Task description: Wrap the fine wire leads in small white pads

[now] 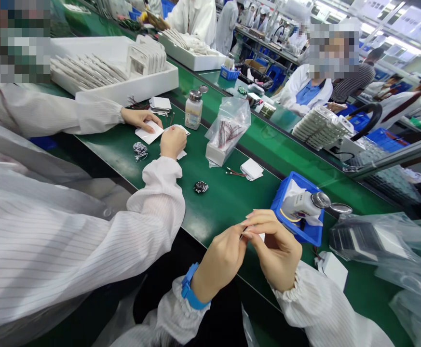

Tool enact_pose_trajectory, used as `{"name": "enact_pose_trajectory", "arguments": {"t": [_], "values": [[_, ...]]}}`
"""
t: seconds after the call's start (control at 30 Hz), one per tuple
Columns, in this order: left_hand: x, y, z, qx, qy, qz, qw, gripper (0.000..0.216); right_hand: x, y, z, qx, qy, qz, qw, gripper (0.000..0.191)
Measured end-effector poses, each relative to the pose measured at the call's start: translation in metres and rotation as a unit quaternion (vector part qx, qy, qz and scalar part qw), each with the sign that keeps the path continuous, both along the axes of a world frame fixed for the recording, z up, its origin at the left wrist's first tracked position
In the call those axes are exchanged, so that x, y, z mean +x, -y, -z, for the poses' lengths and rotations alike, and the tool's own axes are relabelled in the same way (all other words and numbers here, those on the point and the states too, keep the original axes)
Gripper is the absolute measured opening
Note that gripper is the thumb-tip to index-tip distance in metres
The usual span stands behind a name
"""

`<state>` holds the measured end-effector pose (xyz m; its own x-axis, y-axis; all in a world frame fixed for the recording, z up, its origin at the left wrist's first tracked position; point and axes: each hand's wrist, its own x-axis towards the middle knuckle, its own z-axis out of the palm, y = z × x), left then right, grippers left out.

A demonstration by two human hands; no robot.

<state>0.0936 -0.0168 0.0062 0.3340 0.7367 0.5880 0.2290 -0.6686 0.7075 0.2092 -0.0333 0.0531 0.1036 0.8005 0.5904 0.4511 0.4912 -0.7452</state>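
My left hand (219, 262), with a blue wrist strap (190, 287) below it, meets my right hand (277, 250) over the front edge of the green bench. Both are closed, fingertips pinched together. A thin dark strip shows between the fingertips, too small to name. Part of a white flat piece (262, 236) peeks out under my right fingers; the rest is hidden. Just beyond my right hand stands a blue bin (278, 198) with a metal-capped bottle (302, 205) leaning in it. White flat pieces with wires (251, 169) lie farther back on the bench.
At left, a co-worker's hands (174, 141) handle a white card (148, 132). A black-and-white crumpled bundle (200, 187) lies between us. Behind are a bag of wires (228, 132), another bottle (194, 112) and a white tray (152, 86). Plastic-bagged dark pieces (365, 238) are at right.
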Motion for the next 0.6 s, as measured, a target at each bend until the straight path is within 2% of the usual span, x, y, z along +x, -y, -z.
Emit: {"name": "enact_pose_trajectory", "arguments": {"t": [0.17, 0.4, 0.6], "values": [[0.0010, -0.0008, 0.0022, -0.005, -0.023, -0.006, 1.000, 0.023, -0.0006, -0.0009, 0.0014, -0.013, 0.013, 0.015, 1.000, 0.013], [0.0003, -0.0024, 0.0012, -0.006, -0.003, 0.009, 1.000, 0.021, 0.0011, 0.0008, 0.0022, -0.046, 0.027, 0.006, 0.999, 0.012], [-0.0004, -0.0021, 0.0018, -0.037, 0.010, 0.035, 0.999, 0.025, 0.0009, 0.0021, 0.0037, -0.058, 0.027, 0.005, 0.998, 0.010]]}}
